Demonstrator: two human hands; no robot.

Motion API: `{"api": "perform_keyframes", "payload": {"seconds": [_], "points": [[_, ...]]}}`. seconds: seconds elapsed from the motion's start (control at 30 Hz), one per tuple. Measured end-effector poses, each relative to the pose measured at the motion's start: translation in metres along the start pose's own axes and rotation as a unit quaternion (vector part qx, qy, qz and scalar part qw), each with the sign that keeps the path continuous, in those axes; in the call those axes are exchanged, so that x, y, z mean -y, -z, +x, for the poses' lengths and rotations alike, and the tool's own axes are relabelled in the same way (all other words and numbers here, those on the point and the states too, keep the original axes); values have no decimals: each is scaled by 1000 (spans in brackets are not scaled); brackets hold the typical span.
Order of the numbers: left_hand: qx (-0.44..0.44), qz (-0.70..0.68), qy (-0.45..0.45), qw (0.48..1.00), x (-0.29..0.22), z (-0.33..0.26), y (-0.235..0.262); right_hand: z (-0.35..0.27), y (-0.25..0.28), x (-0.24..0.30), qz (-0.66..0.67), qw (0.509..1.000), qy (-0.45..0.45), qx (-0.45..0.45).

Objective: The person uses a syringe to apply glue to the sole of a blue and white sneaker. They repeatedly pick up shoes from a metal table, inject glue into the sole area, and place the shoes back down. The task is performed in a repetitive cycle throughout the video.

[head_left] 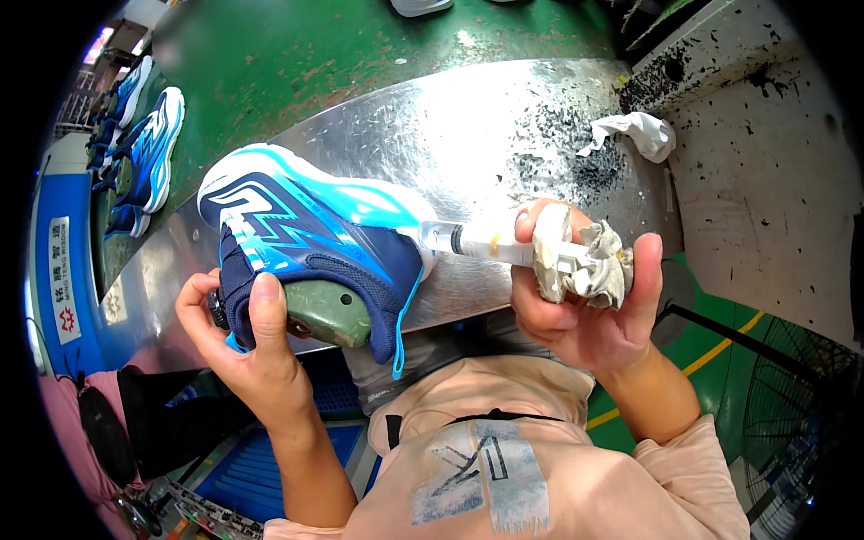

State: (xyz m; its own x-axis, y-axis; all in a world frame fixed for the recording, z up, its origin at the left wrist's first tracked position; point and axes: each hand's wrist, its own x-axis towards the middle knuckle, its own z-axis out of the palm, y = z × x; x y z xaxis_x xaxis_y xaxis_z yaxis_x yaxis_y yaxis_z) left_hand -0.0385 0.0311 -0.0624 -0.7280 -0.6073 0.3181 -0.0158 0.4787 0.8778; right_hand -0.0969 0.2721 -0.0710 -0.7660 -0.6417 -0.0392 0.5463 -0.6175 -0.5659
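A blue and navy running shoe [333, 216] with a white sole lies on its side over the metal table, a green shoe last [328, 312] filling its collar. My left hand [261, 351] grips it near the tongue and laces, thumb on top. In my right hand [594, 306] is a clear syringe [477, 243], its tip end against the shoe's heel. Crumpled whitish material [589, 261] is wrapped around the plunger end, between my fingers and thumb. How much the syringe contains is hard to tell.
The shiny metal table [378, 135] has black specks at its far right, beside a crumpled white cloth or paper [634, 135]. A speckled pale panel [765, 180] borders the right. More blue shoes [153, 148] stand at left. A black fan [792, 405] is at lower right.
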Motion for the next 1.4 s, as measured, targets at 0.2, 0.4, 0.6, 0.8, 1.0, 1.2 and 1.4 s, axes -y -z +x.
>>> {"api": "perform_keyframes", "payload": {"seconds": [0.2, 0.4, 0.6, 0.8, 1.0, 1.2, 1.4], "points": [[-15, -60, 59, 996, -1, -6, 0, 2, -4, 29, -33, 999, 28, -21], [-27, -232, 222, 947, -15, -31, 3, -3, 35, 44, -433, 871, 197, -126], [1, -266, 205, 942, -10, -4, 5, -28, 58, 27, -673, 726, 115, -79], [90, -167, 69, 979, -25, 148, -52, -6, 65, 28, -697, 668, 259, -28], [156, 118, -234, 952, 56, 259, -179, 4, 57, 20, -734, 620, 277, -11], [128, 253, -335, 898, 43, 253, -143, -18, 55, 21, -776, 582, 241, -40], [-234, 455, -297, 807, 171, 282, 100, -12, 56, 13, -756, 582, 296, -49]]}}
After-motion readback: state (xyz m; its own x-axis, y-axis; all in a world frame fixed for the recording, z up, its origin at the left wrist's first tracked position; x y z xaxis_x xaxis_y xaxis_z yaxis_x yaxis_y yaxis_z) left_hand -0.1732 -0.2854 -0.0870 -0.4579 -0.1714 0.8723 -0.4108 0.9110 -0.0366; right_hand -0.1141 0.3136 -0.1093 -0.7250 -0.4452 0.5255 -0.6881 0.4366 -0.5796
